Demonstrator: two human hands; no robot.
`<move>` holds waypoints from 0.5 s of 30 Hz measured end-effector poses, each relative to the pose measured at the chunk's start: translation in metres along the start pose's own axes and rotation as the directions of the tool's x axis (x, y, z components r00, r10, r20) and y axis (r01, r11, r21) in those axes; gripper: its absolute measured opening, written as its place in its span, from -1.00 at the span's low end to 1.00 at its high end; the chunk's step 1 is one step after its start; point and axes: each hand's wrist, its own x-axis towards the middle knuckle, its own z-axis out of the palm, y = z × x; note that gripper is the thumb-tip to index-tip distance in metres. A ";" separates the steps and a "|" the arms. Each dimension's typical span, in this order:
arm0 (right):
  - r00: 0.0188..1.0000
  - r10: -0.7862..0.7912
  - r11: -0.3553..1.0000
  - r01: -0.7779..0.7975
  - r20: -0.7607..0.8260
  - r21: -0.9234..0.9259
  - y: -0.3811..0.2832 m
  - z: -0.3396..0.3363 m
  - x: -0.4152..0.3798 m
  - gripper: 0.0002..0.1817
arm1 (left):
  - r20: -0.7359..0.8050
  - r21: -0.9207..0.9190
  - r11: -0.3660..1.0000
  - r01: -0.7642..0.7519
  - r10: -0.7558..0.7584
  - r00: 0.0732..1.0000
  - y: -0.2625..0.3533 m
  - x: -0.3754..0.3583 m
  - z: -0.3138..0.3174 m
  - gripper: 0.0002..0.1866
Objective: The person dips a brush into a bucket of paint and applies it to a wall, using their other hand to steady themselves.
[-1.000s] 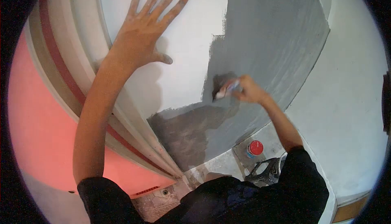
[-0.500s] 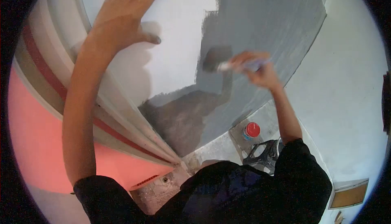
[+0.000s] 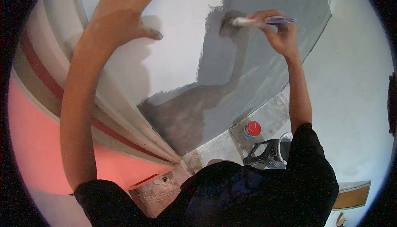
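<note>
My right hand (image 3: 275, 30) is wrapped round the handle of a paintbrush (image 3: 244, 21), slightly blurred. The dark bristles meet the grey painted part of the wall (image 3: 264, 61), near the border with the white part (image 3: 178, 53). My left hand (image 3: 124, 16) lies spread against the white area, fingers apart, with a dark smudge on the thumb tip. The upper fingertips of that hand run out of the view at the top. Shadows of my arms and head fall across the wall.
A small tub with a red lid (image 3: 253, 128) sits on the floor below. Beside it stands a dark stool (image 3: 264, 152) with a light bucket (image 3: 284, 146) partly behind my sleeve. Curved moulding with a red stripe (image 3: 41, 61) borders the left; a floor drain (image 3: 165, 179) shows below.
My right hand has moved up and to the right with the paintbrush, along the grey area. My left hand stays on the white part, nearly unmoved.
</note>
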 end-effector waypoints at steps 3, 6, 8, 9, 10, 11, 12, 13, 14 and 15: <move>0.974 0.021 0.996 -0.001 -0.223 0.087 -0.009 0.000 -0.028 -0.75 | 0.006 -0.013 1.000 0.015 -0.014 1.000 0.001 0.001 -0.002 0.46; 0.993 0.061 0.996 -0.067 0.100 0.055 0.001 0.036 -0.093 -0.71 | 0.132 -0.118 0.993 0.014 0.002 0.991 0.001 0.002 -0.025 0.48; 0.913 0.146 0.987 -0.162 0.381 0.011 0.007 0.075 -0.120 -0.65 | 0.075 -0.046 0.999 0.025 -0.021 0.997 -0.001 0.002 -0.022 0.42; 0.845 0.208 0.960 -0.274 0.493 0.064 0.014 0.092 -0.124 -0.65 | -0.048 0.068 0.997 0.040 -0.036 0.998 0.004 0.002 0.000 0.34; 0.852 0.173 0.971 -0.231 0.494 0.057 0.022 0.094 -0.122 -0.66 | -0.115 0.039 0.998 0.047 -0.042 0.993 0.004 0.001 0.002 0.33; 0.859 0.138 0.981 -0.186 0.493 0.050 0.030 0.095 -0.117 -0.67 | -0.181 0.009 0.999 0.051 -0.048 0.982 0.004 0.001 0.005 0.32; 0.866 0.101 0.989 -0.139 0.490 0.043 0.036 0.094 -0.109 -0.68 | -0.190 -0.156 0.987 0.033 -0.062 0.980 0.005 -0.001 -0.004 0.40; 0.904 0.032 0.998 -0.052 0.426 0.036 0.037 0.083 -0.091 -0.69 | -0.195 -0.319 0.948 0.011 -0.077 0.978 0.004 -0.001 -0.009 0.49; 0.930 -0.033 0.999 0.026 0.366 0.023 0.037 0.066 -0.073 -0.71 | -0.202 -0.333 0.943 -0.003 -0.068 0.977 0.003 0.000 -0.010 0.61; 0.944 -0.051 0.991 0.087 0.325 -0.097 0.030 0.049 -0.053 -0.72 | -0.191 -0.328 0.945 0.003 -0.070 0.979 0.003 0.000 -0.011 0.61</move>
